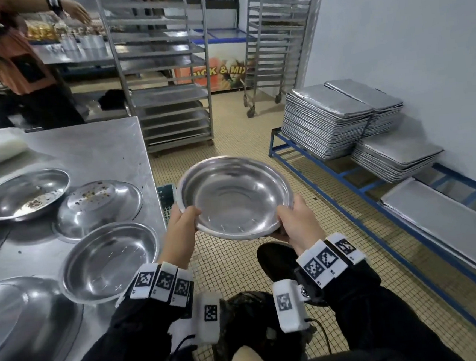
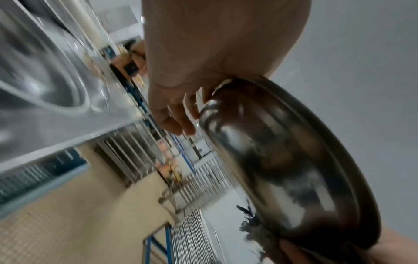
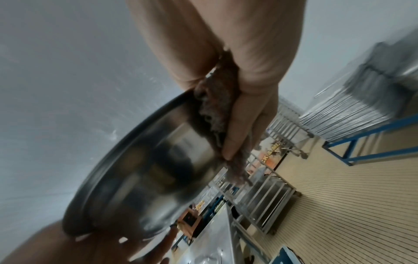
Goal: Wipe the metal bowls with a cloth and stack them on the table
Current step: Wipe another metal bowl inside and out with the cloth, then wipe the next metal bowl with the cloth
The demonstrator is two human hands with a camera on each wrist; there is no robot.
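- A metal bowl point(image 1: 234, 196) is held over the tiled floor, just beside the tabletop point(image 1: 92, 147), open side up.
- Its left rim is gripped by the left hand point(image 1: 184, 223).
- Its right rim is clamped by the right hand point(image 1: 294, 221), with a cloth point(image 3: 217, 109) pressed underneath.
- Four other bowls point(image 1: 109, 261) are seen on the tabletop.

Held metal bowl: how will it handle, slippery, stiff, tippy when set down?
The metal bowl is probably stiff: the left hand and right hand hold it by opposite rims without visible flex. Its polished surface looks slippery; the cloth under the right hand may help. Wide and shallow, it likely sits stable.
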